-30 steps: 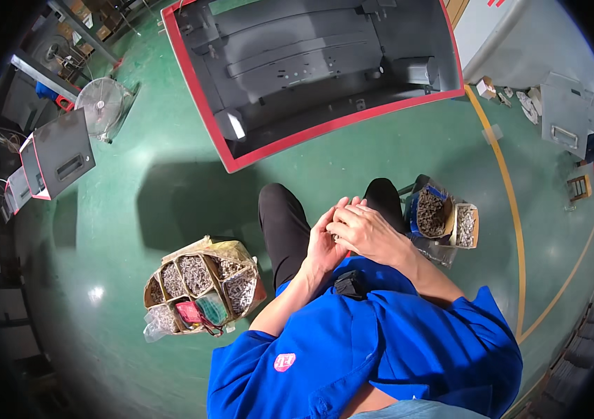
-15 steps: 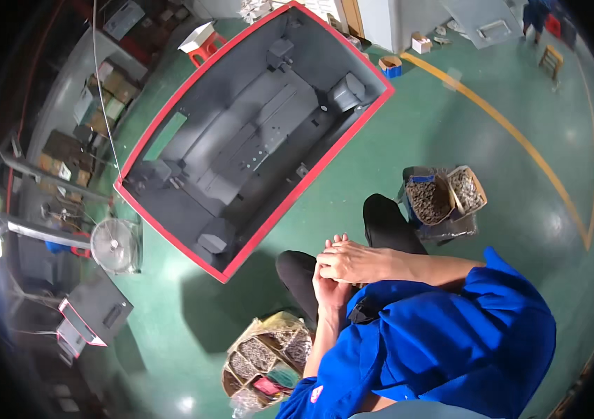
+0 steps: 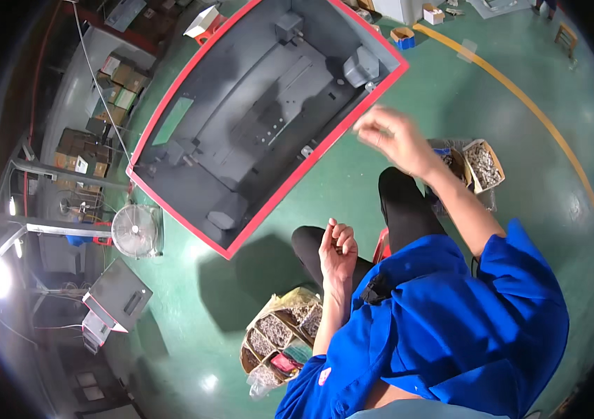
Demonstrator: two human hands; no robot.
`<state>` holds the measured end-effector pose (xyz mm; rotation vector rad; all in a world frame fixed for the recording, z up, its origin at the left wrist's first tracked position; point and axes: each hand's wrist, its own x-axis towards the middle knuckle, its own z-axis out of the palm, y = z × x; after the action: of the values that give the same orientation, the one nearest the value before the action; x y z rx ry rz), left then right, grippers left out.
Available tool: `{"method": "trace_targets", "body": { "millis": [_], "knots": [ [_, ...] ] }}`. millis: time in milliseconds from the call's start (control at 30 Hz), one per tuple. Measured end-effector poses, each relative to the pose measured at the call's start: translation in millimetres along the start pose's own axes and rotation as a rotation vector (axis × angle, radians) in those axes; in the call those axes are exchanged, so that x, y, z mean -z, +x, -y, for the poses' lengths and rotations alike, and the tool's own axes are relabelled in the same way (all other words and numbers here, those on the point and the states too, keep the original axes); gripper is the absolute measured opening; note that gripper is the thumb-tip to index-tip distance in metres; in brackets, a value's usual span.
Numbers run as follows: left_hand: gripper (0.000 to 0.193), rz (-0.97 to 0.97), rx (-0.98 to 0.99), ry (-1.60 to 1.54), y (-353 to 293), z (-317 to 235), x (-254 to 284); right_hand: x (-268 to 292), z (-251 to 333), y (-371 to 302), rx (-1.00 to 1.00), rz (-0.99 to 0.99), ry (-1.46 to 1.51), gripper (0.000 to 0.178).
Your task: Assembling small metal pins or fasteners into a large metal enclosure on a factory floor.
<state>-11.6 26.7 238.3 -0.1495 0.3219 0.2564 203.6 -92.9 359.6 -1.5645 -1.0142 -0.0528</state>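
Note:
In front of me lies a large grey casing with a red rim [image 3: 265,209], its open side facing up. My right hand [image 3: 396,140] is raised beside the casing's right edge. Its thumb and fingertips press together in a slightly blurred pinch, and anything between them is too small to name. Over my lap, my left hand [image 3: 339,250] is turned palm up with the fingers curled in. Small dark bits seem to lie in that palm, but their kind is unclear. The two hands are well apart.
Beyond my right knee stands an open box of small metallic pieces [image 3: 484,167]; a second box beside it is partly behind my forearm. A divided basket [image 3: 277,302] with small parts sits by my left side. A floor fan [image 3: 136,230] and grey unit [image 3: 119,297] stand left.
My hands were together over my lap and have parted. The right one has moved up and right towards the casing's edge; the left one stays low, palm up. The view has shifted a little.

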Motion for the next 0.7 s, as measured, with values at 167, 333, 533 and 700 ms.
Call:
{"method": "trace_targets", "body": {
  "millis": [167, 333, 533, 700],
  "knots": [
    [0.015, -0.022, 0.004, 0.09, 1.4, 11.2, 0.4, 60.1, -82.6, 38.3, 0.023, -0.371, 0.195, 0.01],
    [0.013, -0.047, -0.023, 0.134, 5.8, 14.6, 7.2, 65.8, -133.1, 57.0, -0.04, -0.457, 0.201, 0.013],
    [0.016, -0.141, -0.041, 0.152, 6.8, 24.2, 22.1, 31.1, -150.3, 46.0, -0.157, -0.349, 0.22, 0.018],
    [0.013, -0.19, -0.057, 0.155, 8.7, 28.5, 39.3, 0.8, -142.4, 34.6, -0.15, -0.247, 0.346, 0.017]
  ]
}}
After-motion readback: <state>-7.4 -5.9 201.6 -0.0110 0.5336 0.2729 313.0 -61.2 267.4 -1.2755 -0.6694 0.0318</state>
